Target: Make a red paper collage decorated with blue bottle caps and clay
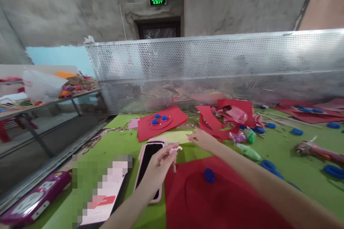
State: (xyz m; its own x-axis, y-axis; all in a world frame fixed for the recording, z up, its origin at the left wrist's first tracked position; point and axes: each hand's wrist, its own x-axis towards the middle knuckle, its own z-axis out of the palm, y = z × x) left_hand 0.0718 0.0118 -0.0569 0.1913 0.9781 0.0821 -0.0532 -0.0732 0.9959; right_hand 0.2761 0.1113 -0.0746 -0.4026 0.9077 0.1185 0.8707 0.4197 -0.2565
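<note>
My left hand (pixel 161 159) is closed, with a small curled pink strip (pixel 176 149) pinched between thumb and fingertips. It is above a phone in a pink case (pixel 149 162) lying on the green table. My right hand (pixel 204 139) reaches across the table, its fingers bent together beside a pale yellow sheet (pixel 174 136); what its fingertips hold, if anything, is too small to make out. Beneath my right forearm lies a red sheet (pixel 193 200) with a curved line on it and a dark blue round piece (pixel 209 175) on top.
Another red sheet (pixel 177 114) bears several blue pieces. Red offcuts (pixel 212 120), small bags of green clay (pixel 248 152) and blue rings (pixel 268 165) are scattered rightward. A purple device (pixel 37 198) and a partly blurred phone (pixel 107 196) lie left. A perforated metal screen (pixel 209 68) rises behind.
</note>
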